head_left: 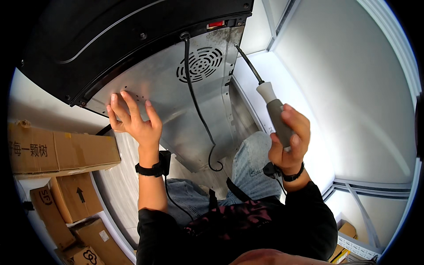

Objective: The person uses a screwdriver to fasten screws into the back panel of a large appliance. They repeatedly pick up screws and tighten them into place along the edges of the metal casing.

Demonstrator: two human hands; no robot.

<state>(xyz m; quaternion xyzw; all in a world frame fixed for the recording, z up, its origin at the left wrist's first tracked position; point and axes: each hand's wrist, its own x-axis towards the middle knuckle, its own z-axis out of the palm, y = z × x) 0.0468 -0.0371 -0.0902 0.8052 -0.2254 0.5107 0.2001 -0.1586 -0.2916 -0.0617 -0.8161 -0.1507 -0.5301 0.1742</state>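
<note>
In my right hand (291,137) is a screwdriver (276,112) with a thick grey handle, my fingers wrapped round it. Its dark shaft slants up and left, and the tip meets the right edge of a bare metal panel (168,119) near the top corner. Whether a screw sits under the tip is too small to tell. My left hand (134,117) has its fingers spread, the fingertips resting against the left part of the same panel. The panel belongs to a large black-topped appliance (119,48) and carries a round slotted vent (199,65).
A black power cord (194,97) hangs down over the panel and curls at its end. A red switch (215,25) sits near the top corner. Cardboard boxes (84,152) are stacked at the left. White panelled walls (349,97) stand close on the right.
</note>
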